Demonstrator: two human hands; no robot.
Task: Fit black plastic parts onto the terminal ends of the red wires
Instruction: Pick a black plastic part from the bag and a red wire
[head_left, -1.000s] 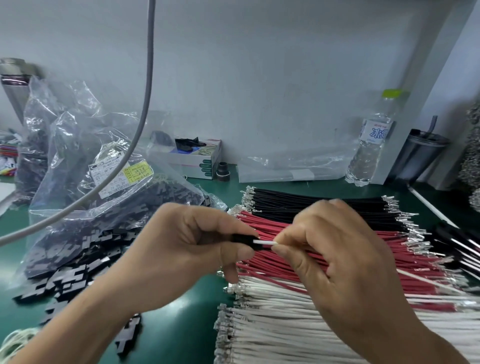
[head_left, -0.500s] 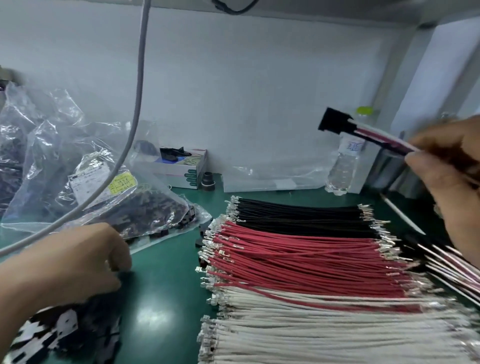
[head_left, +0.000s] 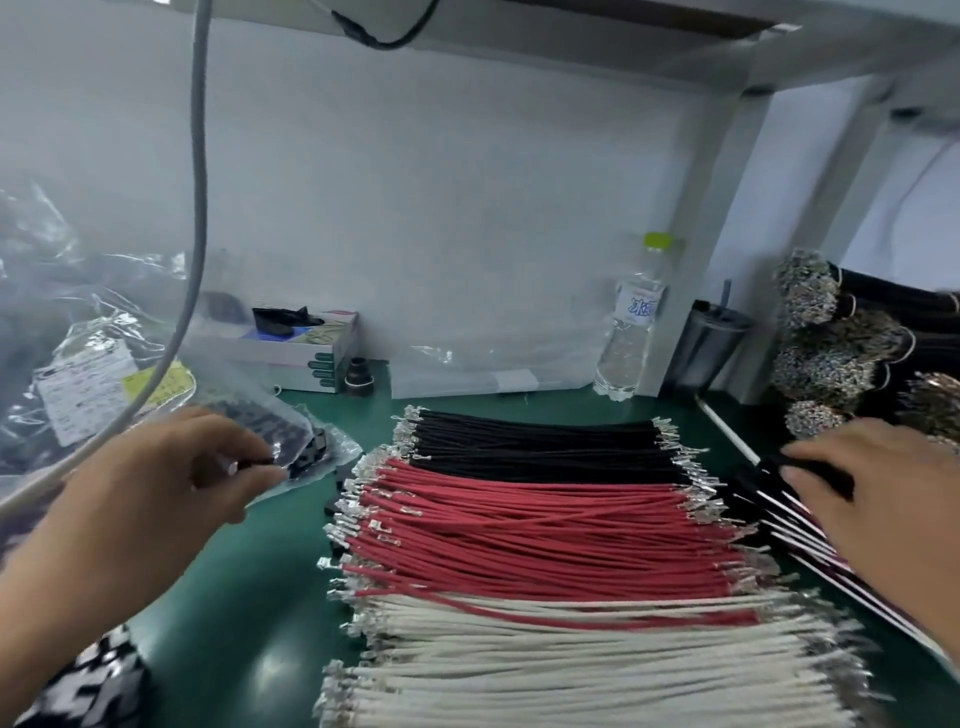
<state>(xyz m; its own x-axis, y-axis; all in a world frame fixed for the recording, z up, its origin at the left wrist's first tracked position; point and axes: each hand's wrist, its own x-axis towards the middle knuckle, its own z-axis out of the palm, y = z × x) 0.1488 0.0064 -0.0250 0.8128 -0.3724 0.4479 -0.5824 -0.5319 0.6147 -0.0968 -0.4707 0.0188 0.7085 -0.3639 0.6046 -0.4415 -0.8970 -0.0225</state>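
Bag (head_left: 291, 436) at 9 o'clock holds black parts (head_left: 306, 449); left hand (head_left: 171, 483) pinches one, I think. Red wires (head_left: 540, 530) run 9-to-3. Right hand (head_left: 883, 499) grips finished wires (head_left: 795, 514).

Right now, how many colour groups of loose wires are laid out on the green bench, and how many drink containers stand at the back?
Black wire group: 1
Red wire group: 1
White wire group: 1
Water bottle: 1
Dark tumbler: 1
Total: 5
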